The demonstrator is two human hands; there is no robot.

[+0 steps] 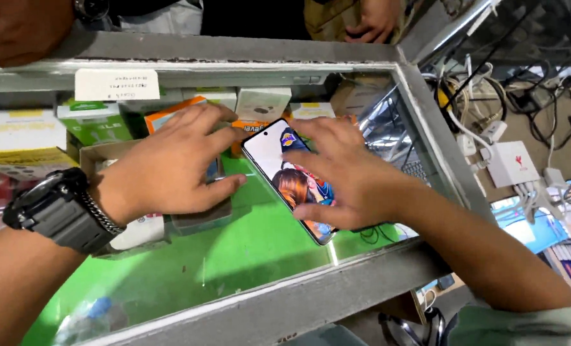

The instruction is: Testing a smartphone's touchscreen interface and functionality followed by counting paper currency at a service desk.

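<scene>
A smartphone [277, 168] with a lit, colourful screen lies flat on the glass top of a display counter [247, 256]. My right hand [343, 173] rests over its right half, fingers spread, pressing on the screen. My left hand [170, 163], with a black wristwatch [58, 208] and a chain bracelet, lies flat on the glass; its fingertips touch the phone's top left corner. Neither hand grips the phone.
Under the glass are small boxes [93, 118] on green lining. The counter's grey metal frame [234, 48] runs along the far edge; other people's hands [16, 25] rest there. Right of the counter lie tangled cables, a white adapter [509, 163] and plugs.
</scene>
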